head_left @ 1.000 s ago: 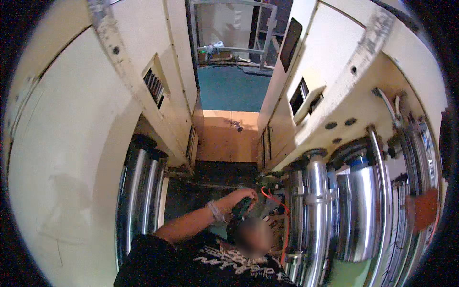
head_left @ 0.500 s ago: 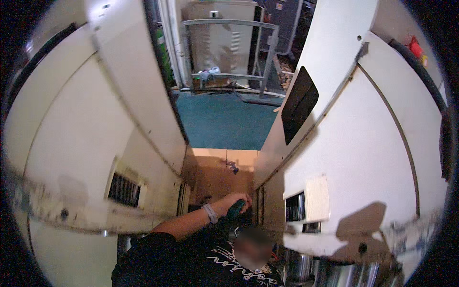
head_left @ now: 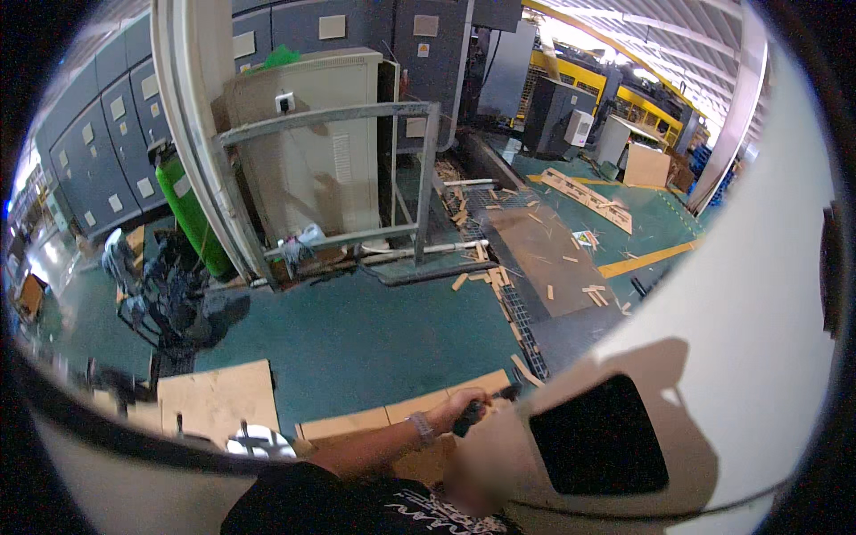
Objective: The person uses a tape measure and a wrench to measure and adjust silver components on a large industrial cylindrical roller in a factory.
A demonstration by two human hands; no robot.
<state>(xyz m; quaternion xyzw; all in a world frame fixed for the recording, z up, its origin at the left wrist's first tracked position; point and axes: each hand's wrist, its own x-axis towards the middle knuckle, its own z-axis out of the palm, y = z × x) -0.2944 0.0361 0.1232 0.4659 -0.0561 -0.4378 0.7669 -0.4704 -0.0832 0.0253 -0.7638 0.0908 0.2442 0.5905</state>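
My left hand (head_left: 465,410), with a light band on its wrist, reaches across from the lower left. Its fingers are wrapped round a dark green-black object (head_left: 465,419) whose kind I cannot make out. Something black (head_left: 508,392) shows just past the fingers; whether it belongs to the held object is unclear. The hand is beside the edge of a pale machine panel (head_left: 508,437), which has a dark window (head_left: 599,437). A blurred patch lies in front of my black shirt, and I cannot make out my right hand.
Beyond the hand, cardboard sheets (head_left: 218,401) lie on the green floor (head_left: 357,330). A metal frame (head_left: 330,114) stands before a beige cabinet (head_left: 312,152). A green cylinder (head_left: 192,214) is at the left. Wood scraps (head_left: 504,294) litter a floor grating and a brown sheet (head_left: 553,259).
The view has swung up and out of the gap between two pale panels, showing more of the floor and hall. My left hand still grips the dark object and now appears further right.
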